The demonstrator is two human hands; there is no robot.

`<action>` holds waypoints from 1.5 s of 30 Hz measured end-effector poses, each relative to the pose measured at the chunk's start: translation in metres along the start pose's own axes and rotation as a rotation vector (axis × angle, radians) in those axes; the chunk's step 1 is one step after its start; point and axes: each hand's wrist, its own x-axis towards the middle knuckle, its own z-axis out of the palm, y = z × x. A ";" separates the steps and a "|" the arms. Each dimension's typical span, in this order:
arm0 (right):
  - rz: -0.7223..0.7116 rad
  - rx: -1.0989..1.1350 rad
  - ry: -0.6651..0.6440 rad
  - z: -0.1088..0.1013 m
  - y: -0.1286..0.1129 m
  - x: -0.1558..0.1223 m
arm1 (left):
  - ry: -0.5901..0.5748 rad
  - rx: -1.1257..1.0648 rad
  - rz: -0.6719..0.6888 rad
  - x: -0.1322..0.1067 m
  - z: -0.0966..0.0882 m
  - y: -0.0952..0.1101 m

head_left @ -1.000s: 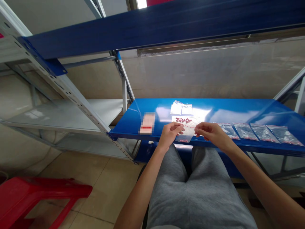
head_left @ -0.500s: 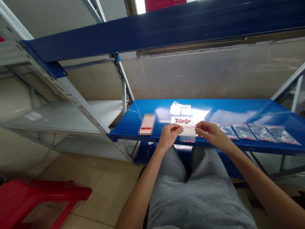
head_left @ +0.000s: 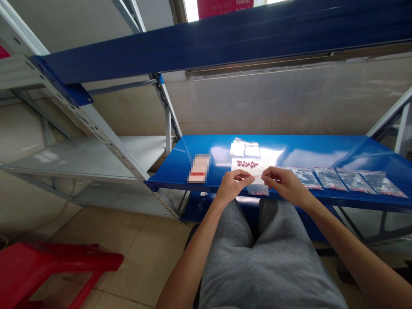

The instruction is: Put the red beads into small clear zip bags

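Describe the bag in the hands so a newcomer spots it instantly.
Find the blue shelf. At its front edge, the left hand and right hand pinch a clear bag. Unlike the bags lying to the right, it is held.

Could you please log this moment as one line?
left hand: pinches top edge of zip bag | right hand: pinches same edge | beyond: small red pieces on white sheet
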 end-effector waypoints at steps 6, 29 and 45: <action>0.023 0.058 -0.044 0.004 -0.004 0.000 | 0.002 0.017 0.052 0.000 0.001 0.000; 0.033 -0.122 -0.042 0.008 0.003 0.000 | -0.001 0.119 0.045 -0.003 0.001 0.007; 0.026 -0.095 -0.064 0.006 -0.003 -0.003 | -0.081 0.176 0.089 -0.004 -0.003 0.017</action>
